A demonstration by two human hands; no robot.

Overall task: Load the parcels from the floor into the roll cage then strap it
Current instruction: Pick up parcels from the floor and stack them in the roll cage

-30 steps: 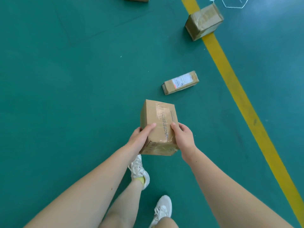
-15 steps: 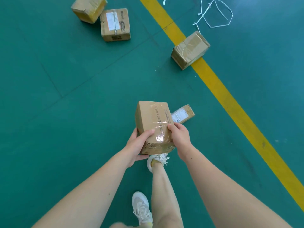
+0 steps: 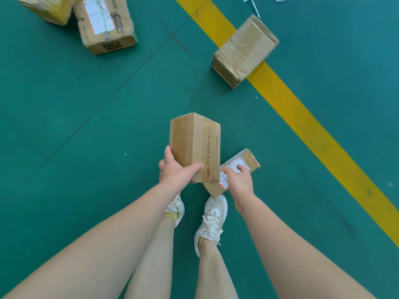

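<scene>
My L hand grips the printed box by its lower end, thumb across the face; seems light, stiff. R hand lies on the flat labelled parcel on the floor; can't tell if it's gripping yet. Thin, prob. best pinched at the long edges. Beyond, a taped parcel waits.

The floor is flat teal green, crossed by thin darker seams and one broad yellow stripe. The printed box is plain brown cardboard with dark lettering down one face. The small parcel is the same brown, with a white label carrying grey print and a red mark. The taped box is tan under shiny, wrinkled clear tape. The labelled box shows a white label and black print; the corner box is yellowish brown. The shoes are off-white, the socks yellow, the strap white
</scene>
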